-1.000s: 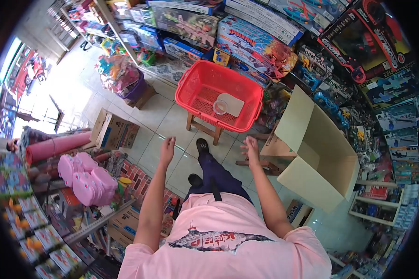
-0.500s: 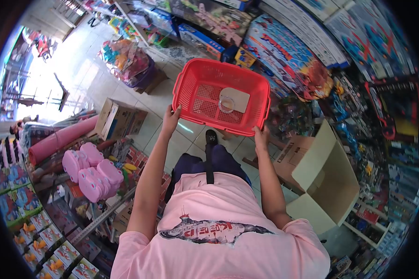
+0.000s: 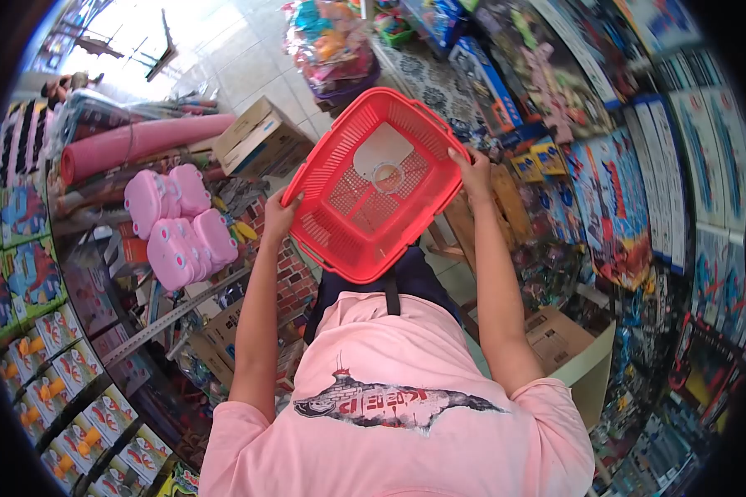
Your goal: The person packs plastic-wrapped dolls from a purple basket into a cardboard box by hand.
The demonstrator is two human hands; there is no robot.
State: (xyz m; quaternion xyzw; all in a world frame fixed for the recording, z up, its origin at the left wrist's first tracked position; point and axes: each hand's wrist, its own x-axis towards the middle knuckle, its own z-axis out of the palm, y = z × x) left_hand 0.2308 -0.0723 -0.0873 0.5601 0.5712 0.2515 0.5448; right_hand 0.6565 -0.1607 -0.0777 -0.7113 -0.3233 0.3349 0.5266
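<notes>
A red plastic basket [image 3: 365, 263] is held up in front of my body, tilted so its long sides slant up to the right. My left hand [image 3: 281, 217] is closed on the left rim. On the right rim, near the upper corner, my right hand [image 3: 472, 172] grips the edge. Inside the basket, against the perforated bottom, lie a pale flat card [image 3: 381, 145] and a round clear ring-shaped item [image 3: 388, 177], perhaps a roll of tape.
Pink cases [image 3: 192, 248] and a pink roll [image 3: 145, 147] lie on the left. A cardboard box [image 3: 261, 141] stands beyond my left hand, near a bagged toy bundle [image 3: 331, 45]. On the right are a wooden stool [image 3: 506, 207], an open carton [image 3: 555, 338] and toy boxes [image 3: 609, 207].
The basket has turned anticlockwise and come closer to my body, with both hands still on it. My view has swung right. The card and round item remain inside.
</notes>
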